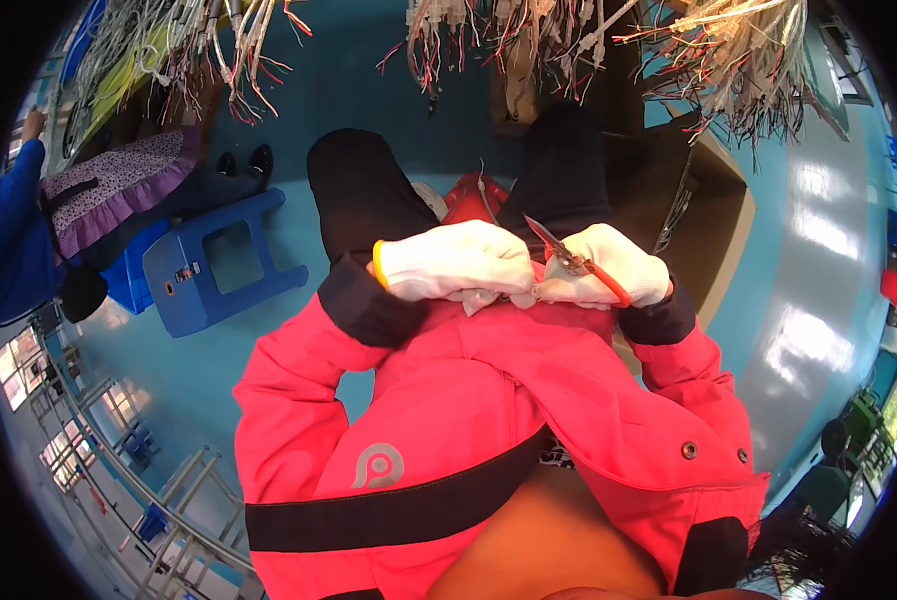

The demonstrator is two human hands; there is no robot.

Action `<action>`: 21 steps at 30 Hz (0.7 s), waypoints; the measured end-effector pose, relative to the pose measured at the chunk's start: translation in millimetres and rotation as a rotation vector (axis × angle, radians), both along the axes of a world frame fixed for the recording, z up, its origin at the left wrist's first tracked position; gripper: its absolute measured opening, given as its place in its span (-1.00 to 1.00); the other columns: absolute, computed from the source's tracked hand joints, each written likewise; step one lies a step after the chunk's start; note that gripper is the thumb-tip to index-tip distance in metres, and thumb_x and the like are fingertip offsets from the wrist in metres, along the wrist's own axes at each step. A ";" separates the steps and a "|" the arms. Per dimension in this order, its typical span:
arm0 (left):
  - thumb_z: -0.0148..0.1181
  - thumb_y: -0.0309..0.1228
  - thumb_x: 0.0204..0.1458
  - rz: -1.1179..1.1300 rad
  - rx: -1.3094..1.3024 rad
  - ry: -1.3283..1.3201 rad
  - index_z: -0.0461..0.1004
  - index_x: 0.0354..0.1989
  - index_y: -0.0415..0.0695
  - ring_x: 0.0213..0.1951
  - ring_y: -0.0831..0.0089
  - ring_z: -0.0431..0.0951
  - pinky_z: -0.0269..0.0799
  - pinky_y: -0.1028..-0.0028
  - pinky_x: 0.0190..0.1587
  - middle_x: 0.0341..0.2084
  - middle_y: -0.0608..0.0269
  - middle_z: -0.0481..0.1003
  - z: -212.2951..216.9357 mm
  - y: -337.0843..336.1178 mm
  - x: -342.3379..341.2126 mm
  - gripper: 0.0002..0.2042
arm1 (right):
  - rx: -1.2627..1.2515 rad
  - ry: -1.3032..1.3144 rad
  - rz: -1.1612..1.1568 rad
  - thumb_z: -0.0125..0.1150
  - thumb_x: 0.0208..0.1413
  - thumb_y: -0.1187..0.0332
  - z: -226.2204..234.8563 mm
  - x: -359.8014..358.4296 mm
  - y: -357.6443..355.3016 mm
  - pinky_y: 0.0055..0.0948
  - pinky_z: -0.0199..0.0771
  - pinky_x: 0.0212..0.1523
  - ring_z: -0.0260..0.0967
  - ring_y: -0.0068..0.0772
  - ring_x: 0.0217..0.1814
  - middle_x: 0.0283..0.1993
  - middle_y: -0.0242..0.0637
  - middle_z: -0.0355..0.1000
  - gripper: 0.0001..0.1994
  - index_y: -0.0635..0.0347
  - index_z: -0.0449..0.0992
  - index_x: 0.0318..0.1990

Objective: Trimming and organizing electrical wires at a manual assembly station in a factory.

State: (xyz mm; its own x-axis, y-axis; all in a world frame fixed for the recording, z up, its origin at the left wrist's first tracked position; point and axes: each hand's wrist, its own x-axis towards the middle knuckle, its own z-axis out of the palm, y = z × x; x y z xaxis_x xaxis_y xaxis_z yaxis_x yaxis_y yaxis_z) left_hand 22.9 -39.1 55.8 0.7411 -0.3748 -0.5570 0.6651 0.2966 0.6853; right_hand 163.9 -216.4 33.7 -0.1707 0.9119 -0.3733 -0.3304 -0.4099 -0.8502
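- The left hand (pixel 456 262), in a white knit glove with a yellow cuff edge, comes in from the left above the lap; its forearm is bent inward, back of the hand up, fingers curled toward the right.
- Whether those fingers pinch anything is hidden; I cannot tell.
- The right hand (pixel 608 258), in a matching white glove, angles in from the right, its fingertips meeting the left's.
- It holds metal cutters with red handles (pixel 571 262) in a closed grip: blades point far and left, one handle curves near and right across the glove.
- Both elbows are bent and spread in red-pink sleeves with black cuffs.
- Just beyond the hands, between black-trousered knees, is a red object (pixel 465 203).
- Farther off hang bundles of thin wires with red and black ends (pixel 743 75).
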 end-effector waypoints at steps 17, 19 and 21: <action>0.01 -0.19 0.11 0.727 0.169 0.258 0.40 -0.41 -0.18 -0.74 0.71 0.08 0.20 0.66 -0.61 -0.75 0.51 0.14 -70.6 9.8 -4.0 -0.73 | -0.172 -0.019 -0.270 0.24 -0.01 0.42 0.9 6.6 -33.2 -0.68 -0.02 -0.70 0.00 -0.81 -0.71 -0.73 -0.57 0.18 -0.77 0.20 0.36 -0.63; 0.01 -0.18 0.11 0.730 0.153 0.313 0.40 -0.40 -0.18 -0.76 0.67 0.08 0.13 0.64 -0.66 -0.76 0.50 0.16 -80.1 15.4 14.0 -0.72 | -0.273 0.005 -0.309 0.22 0.01 0.40 7.2 9.3 -34.2 -0.68 -0.04 -0.73 -0.01 -0.80 -0.74 -0.75 -0.57 0.17 -0.74 0.18 0.34 -0.65; 0.02 -0.17 0.11 0.691 0.097 0.337 0.40 -0.39 -0.18 -0.76 0.65 0.09 0.10 0.63 -0.68 -0.76 0.49 0.18 -95.2 22.0 34.9 -0.71 | -0.335 -0.011 -0.340 0.20 -0.03 0.47 6.8 13.2 -39.7 -0.66 0.02 -0.75 0.06 -0.75 -0.77 -0.75 -0.49 0.22 -0.87 0.29 0.46 -0.55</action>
State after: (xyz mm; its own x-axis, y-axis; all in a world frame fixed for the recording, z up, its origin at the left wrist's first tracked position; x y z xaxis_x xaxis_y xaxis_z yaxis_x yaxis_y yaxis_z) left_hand 57.8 -17.0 -39.4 0.5732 0.1733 -0.8009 0.5282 0.6690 0.5228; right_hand 177.1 -256.1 40.4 0.1219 0.7443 -0.6566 -0.4848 -0.5326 -0.6938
